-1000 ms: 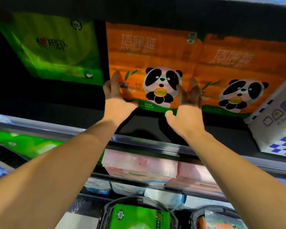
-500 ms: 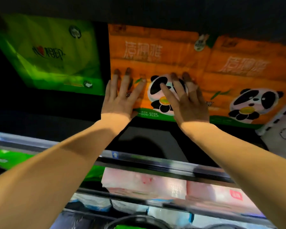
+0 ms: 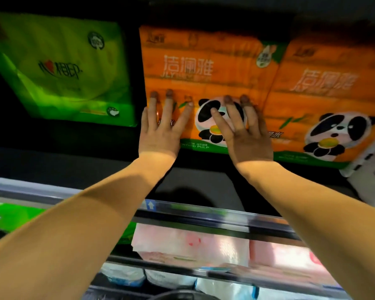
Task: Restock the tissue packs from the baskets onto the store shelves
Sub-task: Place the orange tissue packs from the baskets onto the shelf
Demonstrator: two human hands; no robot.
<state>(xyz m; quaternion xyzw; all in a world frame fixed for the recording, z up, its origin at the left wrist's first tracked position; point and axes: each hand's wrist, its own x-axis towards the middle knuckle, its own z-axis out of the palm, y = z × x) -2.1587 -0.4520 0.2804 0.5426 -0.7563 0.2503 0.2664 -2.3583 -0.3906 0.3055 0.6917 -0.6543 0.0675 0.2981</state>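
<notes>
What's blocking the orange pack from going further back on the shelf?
Nothing visible. Both the left hand and right hand lie flat on the front of the orange pack, with dark gap to its left before the green pack. A second orange pack touches its right side. The space behind is hidden.

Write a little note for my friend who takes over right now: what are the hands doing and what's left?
Left hand and right hand: both flat, fingers straight, pressing the front of the left orange panda pack.
That pack stands on the top shelf, beside a second orange panda pack; a green pack sits further left.
Done: pack shelved.
Left: probably fetch more from the baskets, hardly in view.
</notes>
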